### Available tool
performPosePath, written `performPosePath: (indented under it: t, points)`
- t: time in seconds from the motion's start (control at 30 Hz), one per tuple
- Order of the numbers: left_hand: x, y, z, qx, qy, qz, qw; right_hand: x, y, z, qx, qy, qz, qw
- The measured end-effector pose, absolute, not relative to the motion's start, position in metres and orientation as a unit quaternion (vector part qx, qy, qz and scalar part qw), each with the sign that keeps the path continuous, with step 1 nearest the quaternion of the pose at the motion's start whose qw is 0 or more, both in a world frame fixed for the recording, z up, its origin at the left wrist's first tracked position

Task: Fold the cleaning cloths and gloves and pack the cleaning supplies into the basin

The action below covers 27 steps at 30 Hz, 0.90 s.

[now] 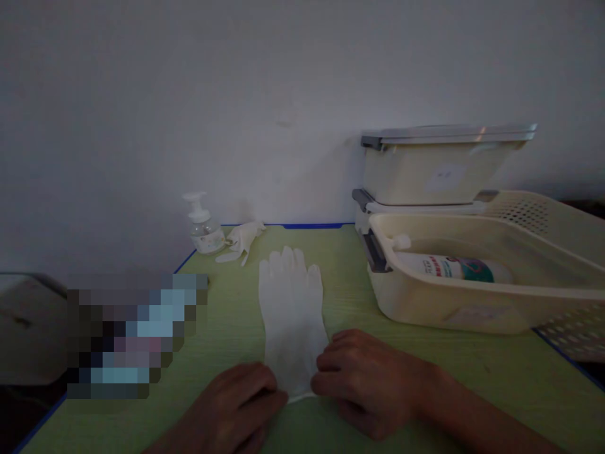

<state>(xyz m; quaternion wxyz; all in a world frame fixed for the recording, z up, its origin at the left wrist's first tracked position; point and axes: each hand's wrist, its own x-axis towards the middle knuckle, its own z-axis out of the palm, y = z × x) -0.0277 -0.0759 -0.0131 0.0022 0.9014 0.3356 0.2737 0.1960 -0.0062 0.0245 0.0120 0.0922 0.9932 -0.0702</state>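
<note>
A thin white disposable glove lies flat on the green tabletop, its fingers pointing away from me and its cuff nearest me. My left hand is closed at the left corner of the cuff, fingertips pressed together on the edge. At the cuff's right side, my right hand has its fingers curled and gripping the material. The thumbs are partly hidden under the hands.
Behind the glove stand a clear pump bottle and a second crumpled glove. On the right, an open cream bin holds a white bottle lying down. Lidded boxes sit behind it. A pixelated item lies left.
</note>
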Motion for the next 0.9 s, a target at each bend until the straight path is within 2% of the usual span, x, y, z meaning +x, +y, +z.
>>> performPosePath:
  t: [0.37,0.5,0.63,0.77,0.9]
  points:
    - [-0.025,-0.078,-0.009,0.891,0.366,0.263,0.053,0.196,-0.004,0.019,0.113,0.991,-0.076,-0.008]
    - [-0.025,-0.075,-0.001,0.89,0.388,0.2,0.136,0.195,-0.005,0.019,0.119,0.991,-0.067,-0.003]
    - [-0.023,-0.061,0.027,0.881,0.402,0.103,0.228,0.195,-0.006,0.018,0.118,0.991,-0.064,-0.008]
    - [-0.021,-0.023,0.065,0.874,0.414,0.178,0.183,0.196,-0.005,0.016,0.119,0.99,-0.069,-0.015]
    - [-0.031,0.044,0.081,0.811,0.493,0.307,0.072,0.197,-0.005,0.015,0.12,0.99,-0.074,-0.022]
